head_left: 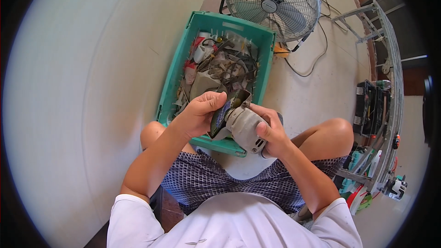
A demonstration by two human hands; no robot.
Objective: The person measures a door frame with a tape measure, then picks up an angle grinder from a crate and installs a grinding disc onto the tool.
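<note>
Gripping a grey angle grinder [243, 126] w/ both hands, held over the lap, just in front of the near rim of the teal crate [177, 71]. Right hand [271, 133] wraps the motor body from the side away from the crate; thumb pressed across the housing, other fingers curled under, closed firm on it. Left hand [200, 112] at the head end nearest the crate, fingers curled tight and pressed together round the dark guard [220, 117]; whether they also pinch a disc or nut, cannot tell.

Handling, judged: rigid metal-and-plastic casing, fairly heavy for its bulk, weight biased toward the gear head. Smooth painted housing, likely slippery if dusty. Guard edge thin, prob. sharp; disc, if fitted, brittle. Best hold: round the motor body, second hand on the gear head, clear of guard rim.

Crate filled w/ tangled cables, straps and misc. parts. Beyond the crate's far end, a metal floor fan [272, 1]. Right of crate, well apart, a metal frame [390, 64] w/ tools at its foot.
</note>
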